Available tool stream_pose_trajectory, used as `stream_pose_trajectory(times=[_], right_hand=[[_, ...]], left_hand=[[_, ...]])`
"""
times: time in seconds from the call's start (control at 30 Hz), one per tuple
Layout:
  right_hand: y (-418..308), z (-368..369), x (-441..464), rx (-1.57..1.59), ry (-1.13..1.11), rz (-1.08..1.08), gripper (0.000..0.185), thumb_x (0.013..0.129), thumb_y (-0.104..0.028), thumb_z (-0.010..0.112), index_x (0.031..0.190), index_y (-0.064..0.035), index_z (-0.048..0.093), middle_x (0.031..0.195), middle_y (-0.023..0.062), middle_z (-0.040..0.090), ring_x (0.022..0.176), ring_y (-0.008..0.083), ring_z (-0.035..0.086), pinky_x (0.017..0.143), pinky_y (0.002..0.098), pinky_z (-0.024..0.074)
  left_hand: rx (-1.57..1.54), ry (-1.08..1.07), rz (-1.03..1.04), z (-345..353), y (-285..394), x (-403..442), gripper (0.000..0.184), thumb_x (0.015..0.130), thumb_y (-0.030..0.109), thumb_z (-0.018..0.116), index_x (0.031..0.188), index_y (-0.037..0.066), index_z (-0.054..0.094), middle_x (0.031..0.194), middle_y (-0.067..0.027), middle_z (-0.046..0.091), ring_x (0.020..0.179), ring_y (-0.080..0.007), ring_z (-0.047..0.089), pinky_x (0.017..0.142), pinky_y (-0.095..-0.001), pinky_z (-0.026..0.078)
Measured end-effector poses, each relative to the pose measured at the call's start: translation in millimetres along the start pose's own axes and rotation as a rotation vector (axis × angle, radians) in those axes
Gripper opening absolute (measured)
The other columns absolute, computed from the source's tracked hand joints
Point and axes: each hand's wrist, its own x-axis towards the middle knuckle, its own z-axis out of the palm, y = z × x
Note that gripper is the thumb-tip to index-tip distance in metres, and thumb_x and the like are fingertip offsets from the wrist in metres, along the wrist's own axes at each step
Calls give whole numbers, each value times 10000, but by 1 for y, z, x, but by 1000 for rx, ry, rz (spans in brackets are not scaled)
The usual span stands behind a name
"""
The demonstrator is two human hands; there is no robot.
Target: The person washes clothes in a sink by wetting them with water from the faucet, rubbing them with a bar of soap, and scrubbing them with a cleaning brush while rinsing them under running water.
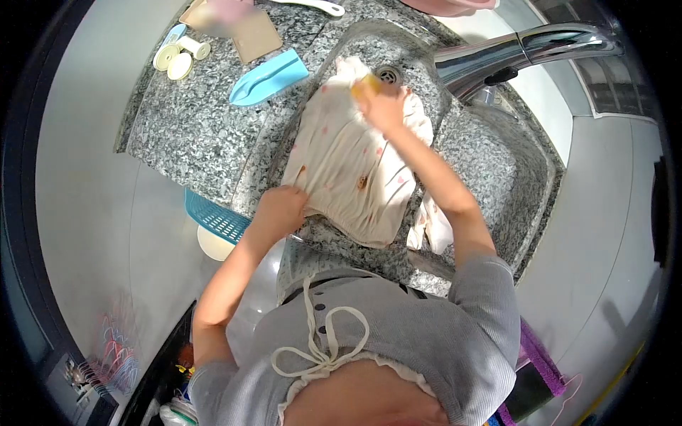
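A wet, cream-coloured garment (pixel 348 160) with pink spots and brown prints lies spread in the granite sink, its gathered edge toward me. At the left of that edge, my left hand (pixel 283 207) is closed on the cloth. My right hand (pixel 381 108) is closed around a small yellow block (pixel 365 86), pressed on the garment's far end near the drain (pixel 388 75). Motion blurs the block, so I cannot tell whether it is soap or a sponge. Beneath my right forearm, more spotted cloth (pixel 430 226) rests over the near edge of the sink.
A chrome faucet (pixel 526 53) reaches in from the right, above a second basin (pixel 490 170). On the left counter (pixel 192 135) lie a light-blue scoop-like piece (pixel 268 78), cream spools (pixel 180 65) and a brown card (pixel 256 37). A pink basin (pixel 451 6) stands at the back.
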Motion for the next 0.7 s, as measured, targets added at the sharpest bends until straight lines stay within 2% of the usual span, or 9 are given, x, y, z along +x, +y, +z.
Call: stream_pose_trajectory(times=[0.1, 0.17, 0.23, 0.3, 0.33, 0.43, 0.53, 0.63, 0.7], right_hand=[[-13, 13, -51, 20, 374, -343, 396, 844, -432, 483, 1214, -290, 479, 979, 191, 539, 982, 357, 484, 952, 548, 269], [11, 15, -22, -168, 332, -121, 375, 850, -443, 473, 1194, -301, 520, 942, 161, 522, 963, 331, 473, 914, 517, 298], [30, 7, 2, -105, 537, -29, 365, 834, -429, 496, 1171, -296, 544, 925, 128, 538, 909, 301, 468, 813, 456, 324], [30, 13, -1, -90, 623, -168, 391, 816, -414, 531, 1184, -281, 533, 931, 129, 514, 906, 298, 459, 834, 457, 320], [24, 6, -12, -71, 553, -178, 398, 813, -407, 540, 1189, -277, 531, 937, 133, 504, 912, 300, 455, 840, 452, 320], [2, -16, -71, 18, 411, -152, 422, 811, -392, 560, 1212, -267, 519, 956, 149, 479, 925, 309, 444, 856, 434, 322], [13, -22, -99, 137, 369, -3, 451, 824, -401, 553, 1250, -267, 495, 983, 174, 462, 924, 329, 434, 857, 407, 340], [21, -27, -113, 164, 357, 82, 452, 826, -405, 550, 1252, -267, 494, 982, 175, 460, 919, 328, 434, 846, 411, 353], [24, -33, -119, 142, 359, 87, 443, 822, -395, 552, 1243, -265, 502, 973, 169, 463, 904, 323, 435, 818, 407, 367]], left_hand=[[9, -71, -53, -6, 4, 4, 167, 707, 194, 536, 727, 41, 602, 734, -110, 597, 756, -283, 603, 667, -387, 487], [48, -197, -125, -13, 13, 6, 244, 715, 265, 532, 761, 38, 612, 746, -116, 599, 765, -283, 606, 661, -388, 488], [141, -372, -230, -23, 24, 23, 329, 719, 341, 529, 814, 40, 622, 774, -119, 602, 780, -283, 608, 653, -393, 489], [139, -249, -179, -23, 34, 28, 430, 725, 440, 530, 900, 55, 607, 878, -135, 592, 821, -299, 608, 664, -426, 490], [137, -182, -153, -24, 39, 33, 484, 729, 490, 530, 943, 62, 599, 929, -143, 586, 841, -308, 608, 670, -442, 490], [57, -63, -110, -24, 66, 59, 453, 751, 451, 545, 1008, 79, 577, 1007, -141, 561, 847, -317, 608, 691, -451, 490], [48, 356, 194, 27, 55, 107, 337, 800, 355, 531, 1012, 96, 561, 1025, -129, 551, 813, -292, 603, 690, -407, 485], [1, 106, 114, 42, 45, 156, 262, 830, 285, 524, 1007, 94, 549, 999, -129, 565, 821, -293, 605, 686, -412, 487], [72, 122, 117, 59, 25, 173, 249, 831, 275, 528, 993, 88, 555, 977, -132, 573, 822, -291, 609, 688, -407, 488]])
